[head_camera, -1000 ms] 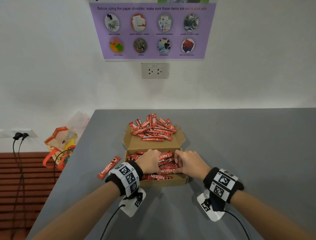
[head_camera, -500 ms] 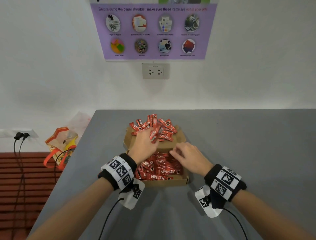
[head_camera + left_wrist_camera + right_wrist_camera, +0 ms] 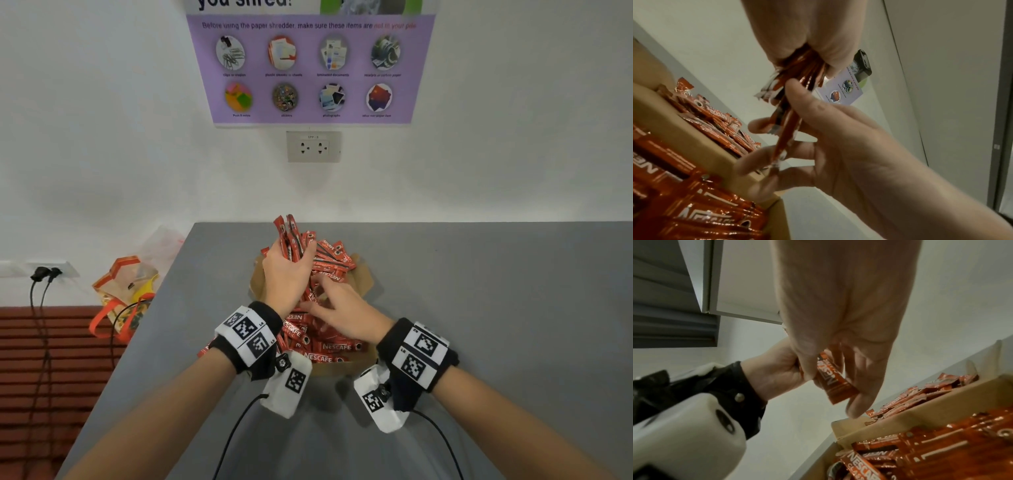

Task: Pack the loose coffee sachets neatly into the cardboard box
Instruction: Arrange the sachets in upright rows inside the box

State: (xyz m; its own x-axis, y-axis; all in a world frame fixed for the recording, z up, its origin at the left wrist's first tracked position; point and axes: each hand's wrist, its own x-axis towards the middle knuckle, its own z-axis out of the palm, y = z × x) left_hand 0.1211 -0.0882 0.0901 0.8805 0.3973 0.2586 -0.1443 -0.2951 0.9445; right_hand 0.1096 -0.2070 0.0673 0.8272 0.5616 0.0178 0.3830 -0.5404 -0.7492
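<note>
The left hand (image 3: pixel 286 274) grips a bunch of sachets (image 3: pixel 291 236) upright above the box (image 3: pixel 364 284), which sits near the bench's (image 3: pixel 479 308) far left corner. The right hand (image 3: pixel 346 313) pinches the bunch's lower ends between thumb and fingers (image 3: pixel 758 125). To do this well, I judge: square the ends, then lay the bunch flat beside those already in the box, labels aligned. More sachets lie on the back flap.

Sachets (image 3: pixel 334 347): red with white lettering (black accents). Box (image 3: pixel 363 281): plain brown. Table (image 3: pixel 479 291): grey. Wristbands (image 3: pixel 251 334): black with white-and-black square markers. Poster (image 3: pixel 308 68): purple.
</note>
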